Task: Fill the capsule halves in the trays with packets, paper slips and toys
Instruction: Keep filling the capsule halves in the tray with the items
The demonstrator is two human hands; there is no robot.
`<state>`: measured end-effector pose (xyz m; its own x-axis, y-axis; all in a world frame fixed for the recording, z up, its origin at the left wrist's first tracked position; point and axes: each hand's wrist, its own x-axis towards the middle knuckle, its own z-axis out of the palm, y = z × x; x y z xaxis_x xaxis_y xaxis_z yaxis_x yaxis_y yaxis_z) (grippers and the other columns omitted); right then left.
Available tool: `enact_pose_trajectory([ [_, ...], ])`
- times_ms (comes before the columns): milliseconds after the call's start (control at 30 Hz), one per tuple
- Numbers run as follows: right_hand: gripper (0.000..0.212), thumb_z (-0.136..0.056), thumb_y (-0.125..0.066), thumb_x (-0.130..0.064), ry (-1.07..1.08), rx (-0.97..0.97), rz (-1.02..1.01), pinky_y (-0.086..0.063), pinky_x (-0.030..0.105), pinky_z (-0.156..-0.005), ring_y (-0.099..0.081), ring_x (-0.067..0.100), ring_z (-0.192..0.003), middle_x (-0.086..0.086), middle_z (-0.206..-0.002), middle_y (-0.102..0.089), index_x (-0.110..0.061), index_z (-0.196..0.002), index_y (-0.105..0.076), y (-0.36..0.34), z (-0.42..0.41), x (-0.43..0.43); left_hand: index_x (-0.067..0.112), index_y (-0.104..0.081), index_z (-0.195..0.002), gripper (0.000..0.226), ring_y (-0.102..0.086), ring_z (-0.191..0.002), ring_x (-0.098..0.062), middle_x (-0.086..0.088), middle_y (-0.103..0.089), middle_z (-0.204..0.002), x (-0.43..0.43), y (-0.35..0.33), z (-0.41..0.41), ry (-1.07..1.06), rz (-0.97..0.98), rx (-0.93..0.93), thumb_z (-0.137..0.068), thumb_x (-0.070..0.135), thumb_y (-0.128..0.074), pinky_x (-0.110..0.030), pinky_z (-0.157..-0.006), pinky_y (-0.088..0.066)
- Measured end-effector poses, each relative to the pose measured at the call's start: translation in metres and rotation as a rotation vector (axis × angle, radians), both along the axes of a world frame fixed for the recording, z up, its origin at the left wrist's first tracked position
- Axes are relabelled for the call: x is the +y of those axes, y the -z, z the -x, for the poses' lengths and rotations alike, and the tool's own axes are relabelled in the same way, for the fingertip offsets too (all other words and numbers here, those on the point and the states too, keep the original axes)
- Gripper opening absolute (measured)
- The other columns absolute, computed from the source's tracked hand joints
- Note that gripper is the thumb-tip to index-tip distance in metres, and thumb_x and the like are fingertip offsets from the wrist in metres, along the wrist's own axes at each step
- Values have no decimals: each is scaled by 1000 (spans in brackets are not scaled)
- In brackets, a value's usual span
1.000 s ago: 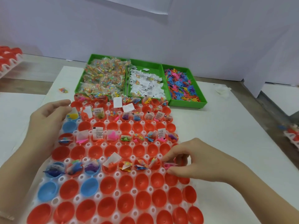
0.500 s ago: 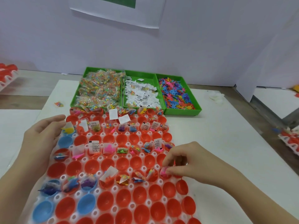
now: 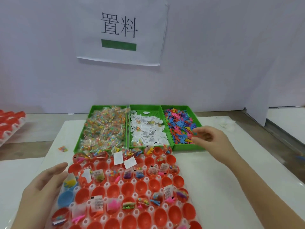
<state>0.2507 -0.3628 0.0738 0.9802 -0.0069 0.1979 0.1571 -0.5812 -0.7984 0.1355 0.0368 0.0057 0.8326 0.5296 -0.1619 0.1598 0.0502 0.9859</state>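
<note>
The right hand [image 3: 210, 139] hovers over the toys [image 3: 179, 124] in the green bin [image 3: 184, 147], fingers curled; I cannot tell if they grasp one. The left hand [image 3: 44, 184] rests at the capsule tray's [image 3: 146, 179] edge, fingers released.

Head view, close, facing forward-down over capsule tray [image 3: 105, 185].

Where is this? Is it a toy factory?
Probably a toy-packing workstation: green bins hold sorted packets, paper slips and toys, a tray of capsule halves sits half filled, and a printed sign hangs on the wall.
</note>
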Motion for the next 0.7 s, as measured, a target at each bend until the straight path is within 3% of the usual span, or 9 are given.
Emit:
enact_pose_trajectory([
  [133, 32, -84, -73, -24, 63, 97, 255, -42, 25, -82, -57, 13, -93, -4, -109, -64, -19, -116, -68, 15, -53, -1, 22, -72, -99, 21, -66, -103, -29, -6, -70, -109, -4, -3, 0, -18, -14, -10, -89, 7, -61, -50, -99, -46],
  [200, 38, -86, -72, -32, -22, 203, 438, -40, 22, -80, -53, 8, -93, -10, -102, -58, -19, -121, -66, 21, -66, 7, 16, -71, -100, 20, -71, -88, -18, -3, -73, -101, -7, -4, 0, -39, 27, 1, -89, 4, -59, -35, -85, -57],
  [267, 31, -84, -74, -32, -47, 233, 498, -41, 21, -70, -55, 6, -82, -9, -91, -62, -17, -111, -71, 26, -72, 13, 12, -70, -98, 19, -70, -67, -3, 7, -75, -83, -9, -6, 0, -54, 53, 11, -91, 1, -55, -16, -61, -57],
  [333, 17, -82, -75, -27, -28, 200, 481, -40, 19, -66, -55, 2, -73, -5, -89, -68, -16, -95, -74, 25, -75, 17, 12, -68, -96, 20, -69, -62, -3, 10, -74, -77, -8, -10, 0, -63, 73, 25, -93, 0, -52, -12, -49, -52],
  [433, 5, -84, -73, -26, 23, 135, 431, -46, 25, -72, -57, 2, -73, -16, -79, -66, -27, -79, -71, 23, -71, 13, 5, -65, -106, 19, -62, -79, -17, -8, -68, -107, -2, -14, -5, -74, 114, 61, -95, 0, -50, -10, -48, -51],
  [533, 6, -87, -70, -26, 146, 34, 271, -45, 27, -73, -56, 1, -72, -18, -78, -62, -25, -88, -76, 30, -63, 5, 10, -66, -103, 19, -61, -91, -32, -13, -65, -115, 5, -30, -13, -37, 13, 62, -94, 0, -52, -34, -72, -55],
  [600, 6, -87, -70, -23, 215, -19, 122, -43, 14, -65, -58, -4, -69, -20, -76, -63, -22, -87, -76, 34, -56, 3, 20, -70, -94, 21, -63, -98, -27, -3, -71, -105, 0, -52, -22, 36, -128, -3, -92, 3, -57, -42, -82, -47],
  [633, 6, -86, -71, -20, 239, -42, 39, -40, 8, -59, -59, -6, -66, -20, -75, -64, -23, -82, -75, 35, -52, 4, 25, -71, -92, 23, -65, -97, -19, 6, -73, -97, -8, -64, -29, 90, -188, -52, -90, 5, -61, -39, -80, -47],
  [700, 14, -83, -74, -16, 270, -75, -114, -43, 12, -59, -62, -1, -65, -17, -72, -68, -24, -72, -73, 38, -49, 8, 32, -72, -91, 21, -65, -90, 0, 17, -73, -91, -31, -85, -50, 225, -320, -103, -88, 12, -65, -26, -75, -46],
])
